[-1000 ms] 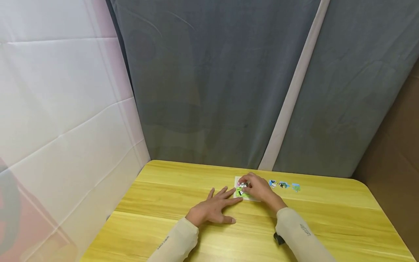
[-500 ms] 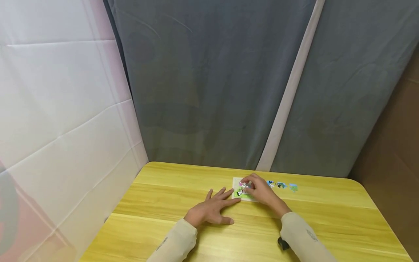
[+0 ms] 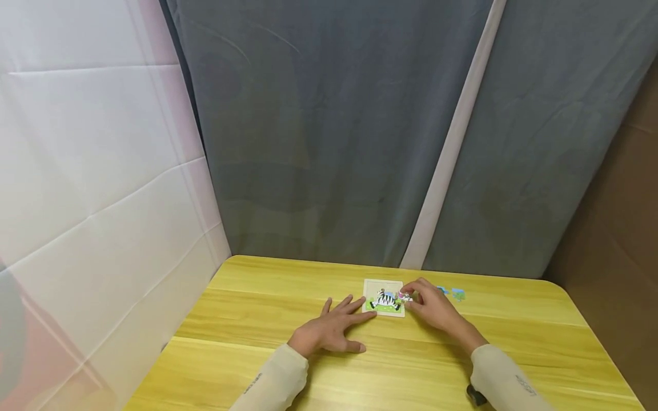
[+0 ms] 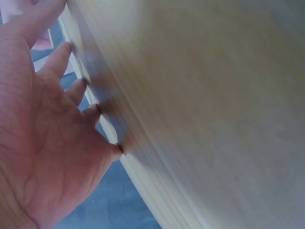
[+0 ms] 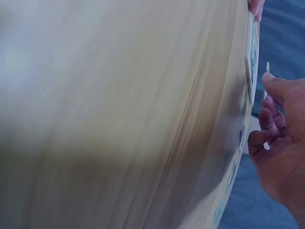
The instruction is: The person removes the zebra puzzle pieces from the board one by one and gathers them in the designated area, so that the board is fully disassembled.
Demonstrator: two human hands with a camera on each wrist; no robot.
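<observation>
The yellow wooden worktop (image 3: 257,354) fills the lower part of the head view, with grey curtains (image 3: 334,142) hanging behind it at 12 o'clock and a white sheet (image 3: 92,171) at 9 o'clock. Near the middle of the worktop lies a small square puzzle board (image 3: 383,298) showing a zebra on green grass. The left hand (image 3: 329,330) lies flat on the wood at the board's 8 o'clock, fingers straight and spread, the fingertips (image 3: 371,314) touching the board's near left corner; it grasps nothing. The right hand (image 3: 434,308) sits at the board's 3 o'clock, fingers curled, pinching a small puzzle piece (image 3: 404,296) at the board's right edge. Further loose pieces (image 3: 453,293) lie on the worktop just beyond that hand, at about 2 o'clock from the board
</observation>
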